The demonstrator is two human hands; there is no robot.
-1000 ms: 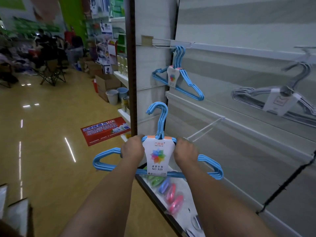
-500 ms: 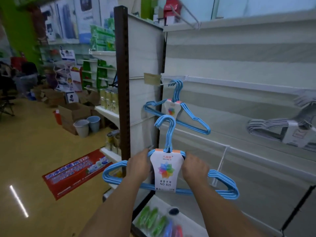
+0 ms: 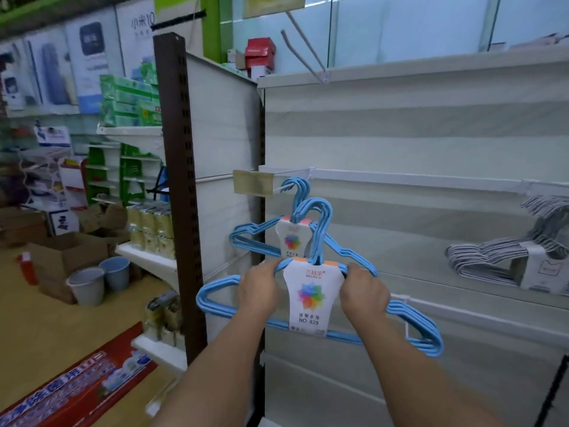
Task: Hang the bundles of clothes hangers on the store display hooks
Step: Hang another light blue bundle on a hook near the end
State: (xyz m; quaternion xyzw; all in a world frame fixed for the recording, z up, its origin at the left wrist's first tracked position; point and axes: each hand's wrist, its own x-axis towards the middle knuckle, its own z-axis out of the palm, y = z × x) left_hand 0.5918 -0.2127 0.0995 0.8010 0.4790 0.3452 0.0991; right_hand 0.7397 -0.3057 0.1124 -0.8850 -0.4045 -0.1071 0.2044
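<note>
Blue hanger bundle (image 3: 311,300) — both hands gripping shoulders, hooks seemingly unhung.

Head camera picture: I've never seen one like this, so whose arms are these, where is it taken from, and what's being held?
There is no machine here. A person wears a camera on the head, looking forward and down, so you see that person's own arms. The left hand and right hand grip a blue hanger bundle on either side of its paper label. Behind it, another blue bundle hangs on a display hook on the white shelf wall. A grey bundle hangs further right.
</note>
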